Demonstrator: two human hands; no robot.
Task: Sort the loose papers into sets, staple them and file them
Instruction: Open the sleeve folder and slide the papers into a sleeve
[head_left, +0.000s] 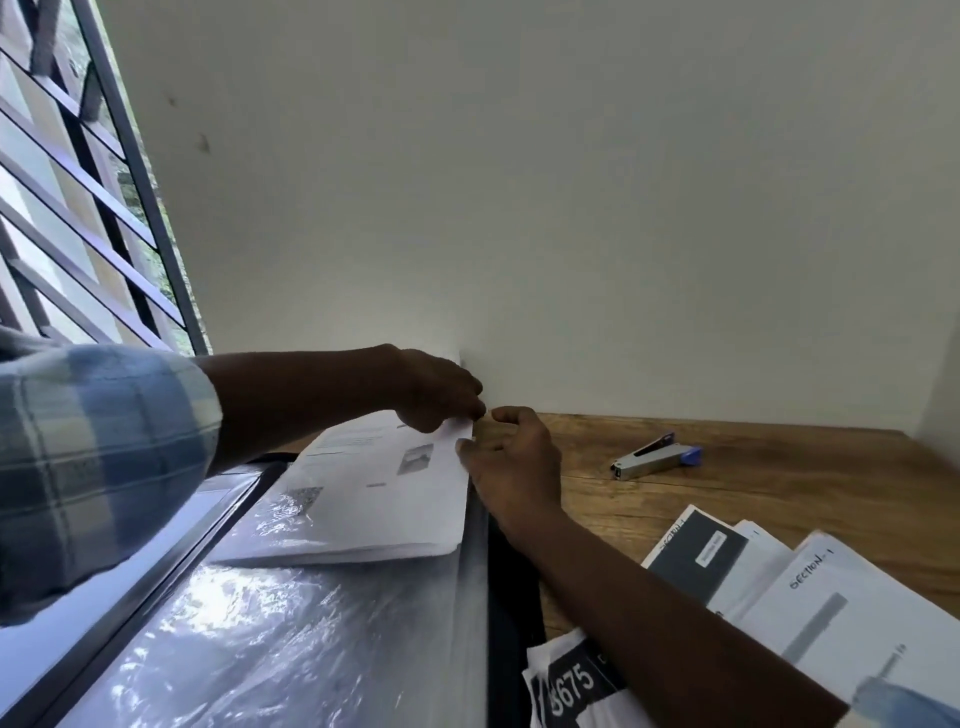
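Note:
An open display folder (291, 639) with shiny clear plastic sleeves lies at the lower left. A set of white printed papers (384, 493) lies on it, partly under a sleeve. My left hand (436, 389) pinches the far right corner of that set. My right hand (514, 457) rests beside the set's right edge, fingers spread and touching the paper and the folder's edge. A silver and blue stapler (657, 457) lies on the wooden table (753, 493) to the right, apart from both hands.
More paper sets (810, 592) are fanned out at the lower right, one marked "SECTION". A dark sheet with white digits (571, 691) lies under my right forearm. A white wall stands just behind the table, a barred window at the left.

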